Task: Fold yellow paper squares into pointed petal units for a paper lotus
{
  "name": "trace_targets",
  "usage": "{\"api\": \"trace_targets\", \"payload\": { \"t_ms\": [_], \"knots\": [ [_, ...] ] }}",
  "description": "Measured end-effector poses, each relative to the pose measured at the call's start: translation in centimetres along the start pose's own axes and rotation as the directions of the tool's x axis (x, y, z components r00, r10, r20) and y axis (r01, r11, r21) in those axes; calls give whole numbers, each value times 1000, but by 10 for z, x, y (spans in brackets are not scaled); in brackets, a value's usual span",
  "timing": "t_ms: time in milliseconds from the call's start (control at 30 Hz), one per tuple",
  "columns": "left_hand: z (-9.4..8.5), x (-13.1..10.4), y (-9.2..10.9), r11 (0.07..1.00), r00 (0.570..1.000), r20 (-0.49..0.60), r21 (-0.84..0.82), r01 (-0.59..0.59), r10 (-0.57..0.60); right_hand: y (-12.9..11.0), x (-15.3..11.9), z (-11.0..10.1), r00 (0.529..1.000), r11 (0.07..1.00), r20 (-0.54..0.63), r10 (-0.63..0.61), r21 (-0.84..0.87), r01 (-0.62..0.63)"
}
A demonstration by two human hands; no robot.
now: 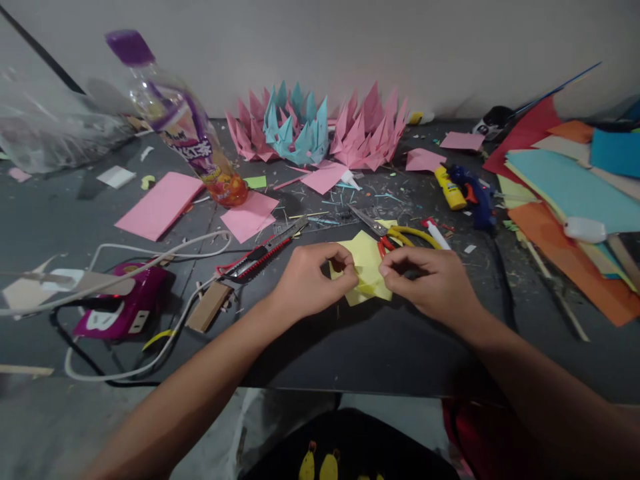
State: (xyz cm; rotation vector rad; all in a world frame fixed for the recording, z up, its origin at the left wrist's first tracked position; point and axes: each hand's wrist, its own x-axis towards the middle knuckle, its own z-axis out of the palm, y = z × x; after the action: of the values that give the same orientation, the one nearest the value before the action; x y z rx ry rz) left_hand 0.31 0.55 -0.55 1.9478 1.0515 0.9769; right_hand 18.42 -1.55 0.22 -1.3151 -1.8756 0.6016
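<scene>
Between my two hands is yellow paper (367,257), with folded edges and several corners sticking out. My left hand (317,277) pinches its left side between thumb and fingers. On the right side, my right hand (425,277) is closed in a pinch at the paper's edge. Just behind the paper lie scissors (413,235) with yellow and red handles, blades pointing back left. A red and black utility knife (263,253) rests to the left of my left hand, its blade extended. My fingers cover part of the folds.
Pink and blue folded-paper crowns (295,130) stand along the wall. A drink bottle (185,127) leans at the back left. A purple power adapter (125,300) with looping cables sits left. A blue glue gun (475,193) and stacked coloured paper (575,187) lie right.
</scene>
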Motion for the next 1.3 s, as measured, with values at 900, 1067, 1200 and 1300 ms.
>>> {"api": "trace_targets", "payload": {
  "t_ms": [900,1067,1200,1300],
  "knots": [
    [5,-6,2,999,988,-152,33,-25,30,15,3,5,994,994,-28,106,44,-105],
    [6,-4,-1,999,997,-82,-43,14,-18,13,4,4,972,899,172,160,381,-216],
    [5,-4,-3,981,991,-101,-180,67,-87,10,5,4,960,850,188,210,451,-274],
    [4,-3,-4,938,992,-51,-335,90,-114,10,5,5,955,831,131,265,472,-295]
  ]
}}
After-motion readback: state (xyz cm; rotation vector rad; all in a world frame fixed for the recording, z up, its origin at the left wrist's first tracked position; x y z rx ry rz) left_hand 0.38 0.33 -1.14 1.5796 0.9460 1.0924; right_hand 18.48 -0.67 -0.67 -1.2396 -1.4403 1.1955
